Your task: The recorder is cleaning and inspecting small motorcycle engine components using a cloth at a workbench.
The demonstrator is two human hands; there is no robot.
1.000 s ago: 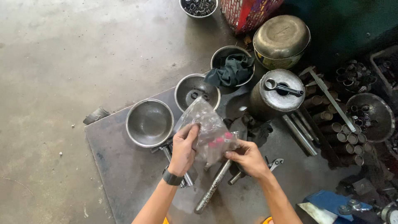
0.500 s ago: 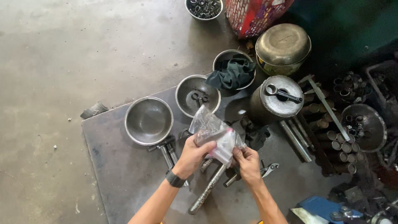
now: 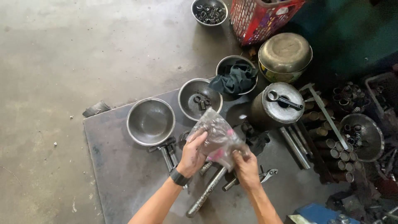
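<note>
Both my hands hold a clear plastic bag [image 3: 216, 135] with small dark and pink parts inside, above a grey metal sheet [image 3: 112, 166] on the floor. My left hand [image 3: 191, 154], with a black wristband, grips the bag's left side. My right hand [image 3: 244, 166] pinches its lower right corner. Just beyond the bag lies a steel bowl [image 3: 200, 98] with a few small metal parts. To the left is a second steel bowl [image 3: 150, 121], with nothing in it. A long metal rod [image 3: 205, 195] lies under my hands.
A bowl with a dark cloth [image 3: 235, 78], a metal pot with a wrench on its lid [image 3: 277, 108], an upturned brass bowl [image 3: 285, 56], a red basket [image 3: 261, 18], a bowl of rings [image 3: 209, 10] and stacked metal tubes [image 3: 331, 151] crowd the right. Bare concrete lies left.
My hands with the bag have shifted slightly, and the view has drifted so everything sits a little lower. Both hands keep their grip on the bag.
</note>
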